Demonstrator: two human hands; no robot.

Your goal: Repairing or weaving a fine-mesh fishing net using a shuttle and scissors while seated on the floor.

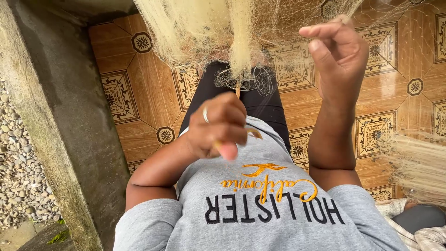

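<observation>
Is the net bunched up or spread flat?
Bunched: the net hangs in thick gathered strands above the left hand, with loose mesh near the right hand.

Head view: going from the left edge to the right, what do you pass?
Gravel → concrete ledge → left hand with a ring → right hand raised in the fine net → pale net bundle.

Two hands: left hand (218, 128), right hand (339, 56). One ring (206, 115). One pale fishing net (209, 32). One netting needle (253, 134). One concrete wall (55, 121). One grey shirt (260, 209).
</observation>
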